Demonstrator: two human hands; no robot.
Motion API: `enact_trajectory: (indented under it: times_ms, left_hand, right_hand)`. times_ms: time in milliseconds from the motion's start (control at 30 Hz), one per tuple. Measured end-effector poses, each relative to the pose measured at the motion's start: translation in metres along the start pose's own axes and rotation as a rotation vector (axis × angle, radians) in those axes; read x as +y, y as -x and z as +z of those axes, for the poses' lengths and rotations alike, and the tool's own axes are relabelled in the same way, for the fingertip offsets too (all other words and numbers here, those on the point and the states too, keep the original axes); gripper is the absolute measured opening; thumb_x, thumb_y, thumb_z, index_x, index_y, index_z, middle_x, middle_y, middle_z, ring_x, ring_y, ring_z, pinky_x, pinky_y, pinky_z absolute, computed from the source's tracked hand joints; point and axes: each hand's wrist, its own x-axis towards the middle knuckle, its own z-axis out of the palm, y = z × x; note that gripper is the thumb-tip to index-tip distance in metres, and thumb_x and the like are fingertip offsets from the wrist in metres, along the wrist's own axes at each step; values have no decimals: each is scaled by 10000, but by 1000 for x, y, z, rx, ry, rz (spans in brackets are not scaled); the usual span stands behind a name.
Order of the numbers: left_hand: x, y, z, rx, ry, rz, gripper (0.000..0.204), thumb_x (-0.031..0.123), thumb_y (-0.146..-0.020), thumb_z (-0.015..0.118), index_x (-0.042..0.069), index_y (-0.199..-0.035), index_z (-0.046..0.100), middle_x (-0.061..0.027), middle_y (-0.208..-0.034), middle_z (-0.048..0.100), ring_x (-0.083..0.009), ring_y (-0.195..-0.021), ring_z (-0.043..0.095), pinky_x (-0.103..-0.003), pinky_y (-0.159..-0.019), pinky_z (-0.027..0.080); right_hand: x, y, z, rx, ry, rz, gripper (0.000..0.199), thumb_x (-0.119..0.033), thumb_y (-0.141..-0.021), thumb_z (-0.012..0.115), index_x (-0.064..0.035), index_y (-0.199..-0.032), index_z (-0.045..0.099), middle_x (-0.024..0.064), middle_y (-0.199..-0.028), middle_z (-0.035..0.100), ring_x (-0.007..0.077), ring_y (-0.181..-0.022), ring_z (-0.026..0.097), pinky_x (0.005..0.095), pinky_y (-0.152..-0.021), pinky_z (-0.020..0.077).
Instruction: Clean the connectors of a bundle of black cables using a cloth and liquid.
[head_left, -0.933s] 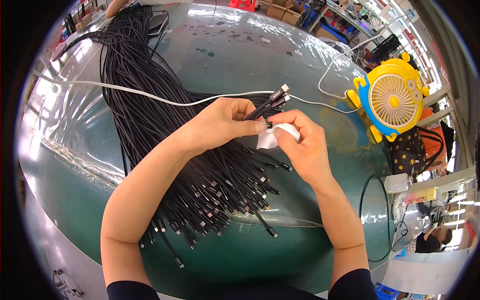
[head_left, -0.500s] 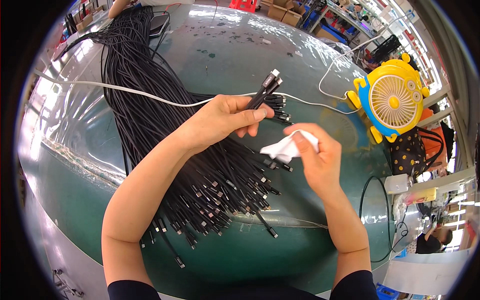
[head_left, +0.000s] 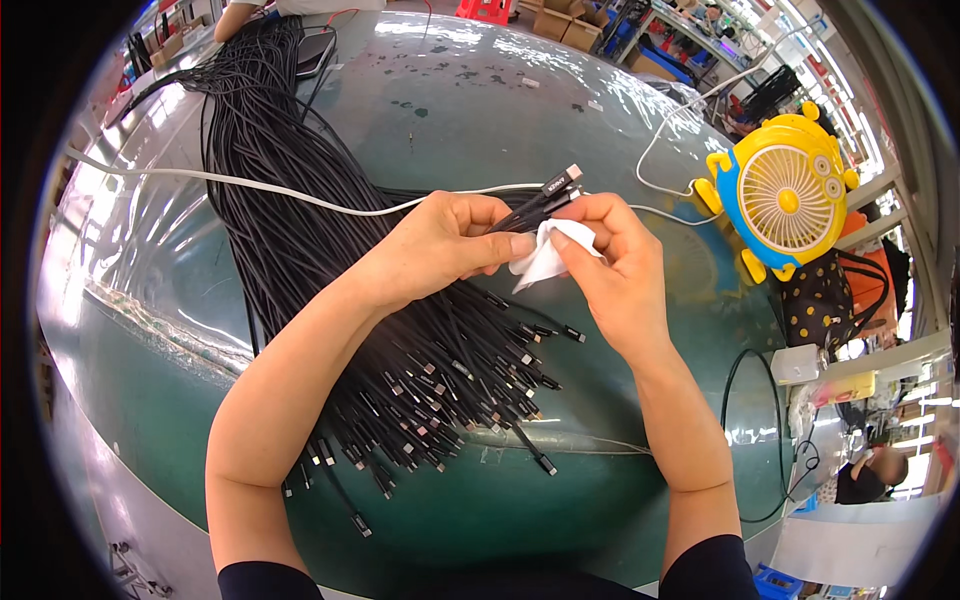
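Note:
My left hand (head_left: 450, 245) is closed round a few black cables, whose connector ends (head_left: 562, 184) with metal plugs stick out up and to the right. In my right hand (head_left: 622, 265) a white cloth (head_left: 553, 254) is pinched between thumb and fingers. The cloth touches the held cables just below their connectors. Beneath my left arm lies a large bundle of black cables (head_left: 285, 185), running from the far left toward me. Its many loose connector ends (head_left: 430, 390) fan out on the green table.
A yellow and blue fan (head_left: 788, 200) stands at the right, its white cord (head_left: 300, 190) crossing over the bundle. A dark phone-like device (head_left: 316, 54) lies at the far left near another person's arm (head_left: 236, 18). The green table surface (head_left: 560, 510) extends toward me.
My right hand has moved up and left, bringing the white cloth against the cables in my left hand. The held connectors have tipped toward the right and slightly down.

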Motion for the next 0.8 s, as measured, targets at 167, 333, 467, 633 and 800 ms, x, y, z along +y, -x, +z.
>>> enact_trajectory:
  times_ms: [167,333,467,633,800]
  left_hand:
    - [0,-1,-2,-35,-11,-22,241,275,-886,667,47,-813,638,57,-637,496,-32,-579,407,-199,-525,306]
    - [1,-1,-5,-94,52,-47,248,278,-903,636,47,-815,610,59,-644,474,-37,-601,392,-200,-543,298]
    - [-5,-2,-4,-96,84,-7,177,196,-887,654,42,-876,567,49,-709,492,-34,-625,399,-197,-550,302]
    - [-3,-2,-2,-66,107,-9,158,129,-865,672,27,-894,555,26,-776,540,-36,-661,443,-196,-570,339]
    - [-9,-3,5,-25,36,64,141,114,-859,668,49,-892,547,50,-738,511,-31,-649,420,-197,-575,324]
  right_hand:
    - [-1,-5,-5,-86,86,99,114,-39,-880,580,19,-977,571,70,-839,678,87,-774,615,250,-700,486]
    - [0,1,-2,-77,109,48,134,-7,-846,564,14,-977,584,54,-827,665,81,-745,592,244,-677,471]
    - [14,5,-7,-47,151,-18,139,3,-853,561,7,-987,598,6,-841,624,40,-757,540,210,-659,434]
    - [7,10,-3,-6,-31,26,135,3,-866,570,3,-993,613,-3,-884,619,24,-780,527,194,-669,421]
    - [8,4,-1,-32,69,42,114,-12,-849,567,8,-956,604,-3,-792,605,42,-724,511,215,-641,418]
